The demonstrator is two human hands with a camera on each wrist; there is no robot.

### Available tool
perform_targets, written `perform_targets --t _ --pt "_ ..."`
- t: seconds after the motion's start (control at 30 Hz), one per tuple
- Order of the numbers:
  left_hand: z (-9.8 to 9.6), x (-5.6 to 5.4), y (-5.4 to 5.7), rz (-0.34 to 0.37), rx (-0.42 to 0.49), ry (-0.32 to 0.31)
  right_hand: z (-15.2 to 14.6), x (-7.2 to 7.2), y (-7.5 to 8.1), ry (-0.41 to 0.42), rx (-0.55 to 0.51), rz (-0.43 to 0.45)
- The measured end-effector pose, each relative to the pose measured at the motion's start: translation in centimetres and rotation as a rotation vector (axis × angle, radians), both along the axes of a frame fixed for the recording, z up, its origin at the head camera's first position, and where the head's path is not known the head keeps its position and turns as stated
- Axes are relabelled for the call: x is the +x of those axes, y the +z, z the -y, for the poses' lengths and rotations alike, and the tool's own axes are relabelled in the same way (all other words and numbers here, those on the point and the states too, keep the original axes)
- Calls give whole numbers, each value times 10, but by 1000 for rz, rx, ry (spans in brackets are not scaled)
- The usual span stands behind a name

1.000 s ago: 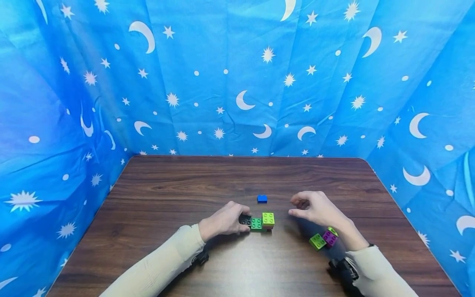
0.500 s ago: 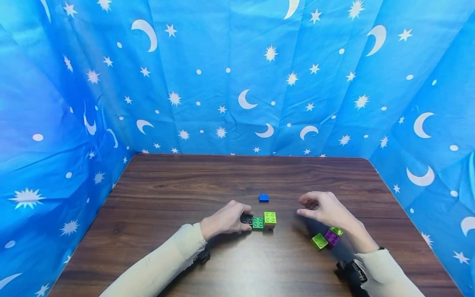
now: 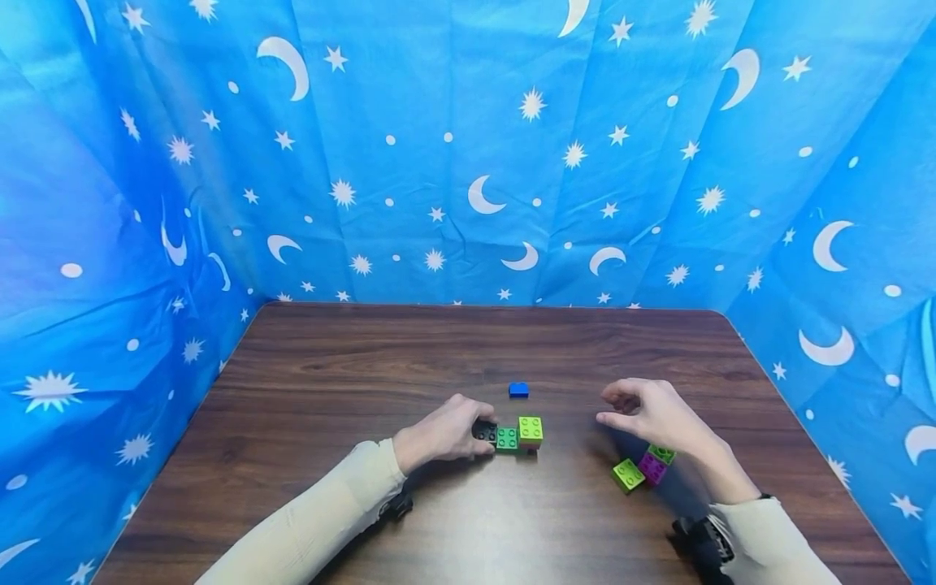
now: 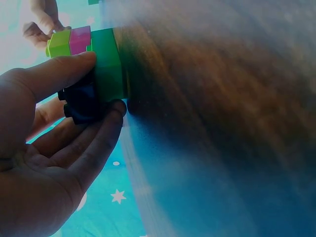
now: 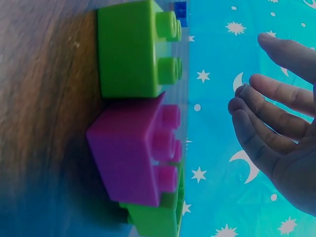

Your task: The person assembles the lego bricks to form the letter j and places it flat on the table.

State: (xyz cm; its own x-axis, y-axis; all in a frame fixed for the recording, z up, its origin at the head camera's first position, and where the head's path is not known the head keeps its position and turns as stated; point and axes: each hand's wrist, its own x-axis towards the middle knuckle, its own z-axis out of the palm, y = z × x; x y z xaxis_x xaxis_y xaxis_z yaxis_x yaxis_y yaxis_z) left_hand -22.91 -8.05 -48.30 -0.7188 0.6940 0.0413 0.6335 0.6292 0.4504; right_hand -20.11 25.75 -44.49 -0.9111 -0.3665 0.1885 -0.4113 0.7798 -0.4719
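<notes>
On the table (image 3: 351, 357), left hand (image 3: 443, 431) pinches black brick (image 3: 487, 434) beside green brick (image 3: 507, 439); right hand (image 3: 654, 416), loosely curled, empty, hovers near purple brick (image 3: 652, 468).

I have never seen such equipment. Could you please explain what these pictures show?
There is no robot: these are a person's bare hands. The wide pictures are from a camera on the head; the two closer ones are from wrist cameras. On the table, the left hand grips a black brick, with a green brick and a lime-topped stack beside it. A blue brick lies farther away. The right hand holds nothing; near it, a purple brick lies between two lime pieces.
</notes>
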Motion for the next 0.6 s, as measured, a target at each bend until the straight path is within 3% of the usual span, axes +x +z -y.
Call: perform_targets --t 0.6 --pt "-1 0 2 20 -6 14 -20 7 -3 -43 14 10"
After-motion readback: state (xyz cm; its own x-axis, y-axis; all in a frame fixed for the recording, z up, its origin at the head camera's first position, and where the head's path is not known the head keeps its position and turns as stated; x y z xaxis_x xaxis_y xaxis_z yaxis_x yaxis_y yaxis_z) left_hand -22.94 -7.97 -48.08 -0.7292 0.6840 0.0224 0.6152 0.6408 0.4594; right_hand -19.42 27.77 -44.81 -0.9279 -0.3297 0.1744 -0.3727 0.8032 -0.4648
